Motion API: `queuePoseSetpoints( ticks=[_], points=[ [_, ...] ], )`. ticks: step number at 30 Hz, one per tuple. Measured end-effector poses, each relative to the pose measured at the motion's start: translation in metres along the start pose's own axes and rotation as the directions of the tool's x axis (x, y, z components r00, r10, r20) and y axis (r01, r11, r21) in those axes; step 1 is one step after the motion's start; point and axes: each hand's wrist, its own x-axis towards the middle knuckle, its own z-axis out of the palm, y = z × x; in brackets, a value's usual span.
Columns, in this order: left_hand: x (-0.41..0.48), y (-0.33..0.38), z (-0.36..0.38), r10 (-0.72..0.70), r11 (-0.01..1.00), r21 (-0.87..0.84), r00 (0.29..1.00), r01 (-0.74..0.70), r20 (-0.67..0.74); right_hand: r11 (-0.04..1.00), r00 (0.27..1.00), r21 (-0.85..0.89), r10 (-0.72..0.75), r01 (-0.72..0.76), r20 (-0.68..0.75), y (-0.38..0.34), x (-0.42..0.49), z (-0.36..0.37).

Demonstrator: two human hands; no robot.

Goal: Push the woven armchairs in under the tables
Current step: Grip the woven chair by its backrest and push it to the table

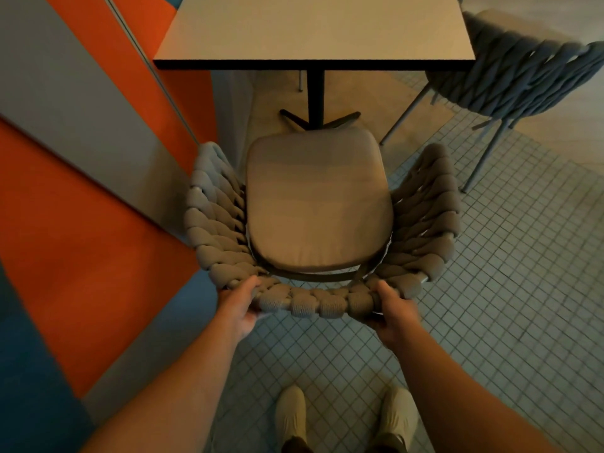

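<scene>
A woven armchair (209, 223) with a beige seat cushion (318, 204) stands right in front of me, its open front facing a square pale table (313, 31). The cushion's front edge is near the table's black pedestal foot (318, 120); the seat lies mostly outside the tabletop's edge. My left hand (240, 307) grips the woven backrest rim at its left, thumb on top. My right hand (390, 313) grips the same rim at its right.
A second woven armchair (523, 73), grey-blue, stands at the table's right side with thin metal legs on the floor. An orange, grey and blue wall panel (81, 191) runs close along the left. Small square floor tiles (506, 273) lie underfoot; my two shoes are at the bottom.
</scene>
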Motion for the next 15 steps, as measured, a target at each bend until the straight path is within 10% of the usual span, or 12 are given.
queuePoseSetpoints(
  ticks=[15],
  points=[
    [-0.002, -0.006, -0.01, -0.016, 0.998, -0.053, 0.999, 0.019, 0.044, 1.0, 1.0, -0.02, 0.011, -0.011, 0.01, 0.011, 0.0, 0.0]
  ],
)
